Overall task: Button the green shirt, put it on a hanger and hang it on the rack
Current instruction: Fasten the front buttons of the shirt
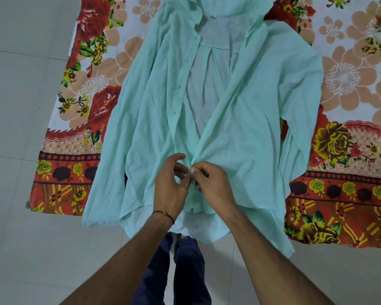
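Note:
The pale green shirt (260,111) lies face up on a floral sheet, collar far from me, hem near me. Its front gapes open from the collar down to where my hands meet. Several buttons run down the left placket (180,86). My left hand (171,183) pinches the left front edge low on the shirt. My right hand (213,183) pinches the right front edge against it, thumb and fingertips touching the left hand's. The fabric bunches where they meet. No hanger or rack is in view.
The floral sheet (75,119), red and orange with yellow flowers, is spread over a pale tiled floor (20,106). My legs in dark blue trousers (178,271) stand at the sheet's near edge. A dark thread band circles my left wrist (164,214).

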